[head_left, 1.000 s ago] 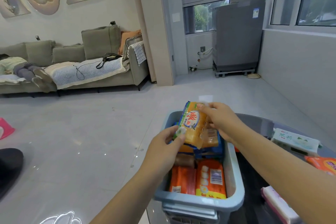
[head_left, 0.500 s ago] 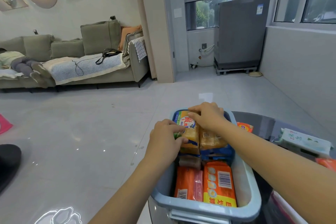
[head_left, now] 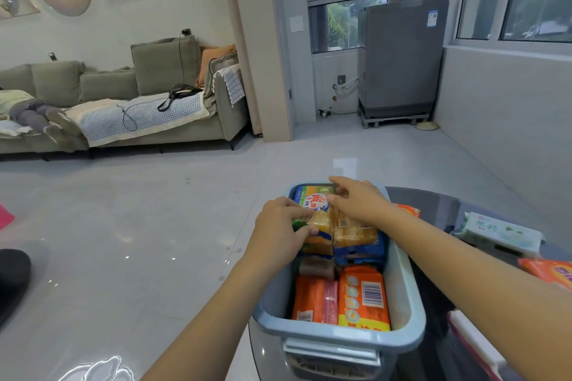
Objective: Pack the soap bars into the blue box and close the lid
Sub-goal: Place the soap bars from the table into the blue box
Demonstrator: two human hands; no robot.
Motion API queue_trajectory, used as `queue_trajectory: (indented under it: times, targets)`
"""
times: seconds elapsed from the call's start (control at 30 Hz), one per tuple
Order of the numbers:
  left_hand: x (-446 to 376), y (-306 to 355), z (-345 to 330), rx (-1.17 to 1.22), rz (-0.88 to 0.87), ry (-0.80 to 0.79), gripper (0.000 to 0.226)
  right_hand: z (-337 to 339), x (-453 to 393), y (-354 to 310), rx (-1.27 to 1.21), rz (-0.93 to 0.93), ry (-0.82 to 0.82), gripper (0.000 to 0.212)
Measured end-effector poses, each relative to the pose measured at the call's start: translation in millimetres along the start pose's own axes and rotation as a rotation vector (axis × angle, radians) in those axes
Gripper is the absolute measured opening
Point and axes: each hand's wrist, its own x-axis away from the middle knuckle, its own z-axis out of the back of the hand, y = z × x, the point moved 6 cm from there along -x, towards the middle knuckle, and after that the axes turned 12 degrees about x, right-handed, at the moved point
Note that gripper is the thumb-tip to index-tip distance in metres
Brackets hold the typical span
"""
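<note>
Blue box (head_left: 405, 281) stands open on a dark table (head_left: 433, 207), no lid fitted. Inside, at 12 o'clock, a yellow soap bar (head_left: 318, 213) lies on the stack. Left hand (head_left: 278, 232) grips its near-left corner, fingers curled round it. Right hand (head_left: 359, 204) rests on its far end, fingers nearly straight; whether the thumb pinches, I cannot tell. Orange soap bars (head_left: 362, 300) lie at 6 o'clock in the box. A white-green packet (head_left: 498, 232) sits at 3 o'clock, apart from it.
</note>
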Motion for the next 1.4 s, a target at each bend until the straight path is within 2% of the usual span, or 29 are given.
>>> queue_trajectory:
  times: [0.1, 0.27, 0.43, 0.6, 0.83, 1.07, 1.23, 1.3, 1.4]
  targets:
    - [8, 5, 1, 0.037, -0.007, 0.028, 0.043, 7, 22, -5, -0.191, 0.062, 0.025, 0.038]
    - [25, 38, 0, 0.223, -0.067, 0.082, 0.034, 27, 67, 4, -0.233, 0.114, 0.205, 0.03]
    - [44, 86, -27, 0.452, -0.09, 0.022, 0.023, 41, 112, 48, -0.318, 0.053, 0.341, 0.022]
    - [60, 130, -64, 0.457, -0.176, -0.044, 0.022, 52, 155, 98, -0.339, -0.049, 0.428, 0.021]
    - [78, 162, -125, 0.394, -0.207, -0.178, 0.029, 39, 190, 170, -0.311, -0.194, 0.37, 0.025]
    - [86, 129, -189, 0.29, 0.098, -0.301, 0.041, 10, 200, 212, -0.261, -0.347, 0.248, 0.024]
    - [92, 103, -212, 0.084, 0.241, -0.367, 0.051, -12, 201, 228, -0.036, -0.478, 0.036, 0.048]
    - [94, 99, -218, 0.12, 0.256, -0.385, 0.046, -19, 196, 229, 0.051, -0.48, -0.056, 0.05]
    - [95, 95, -224, 0.247, 0.301, -0.354, 0.045, -27, 188, 228, 0.045, -0.467, -0.14, 0.047]
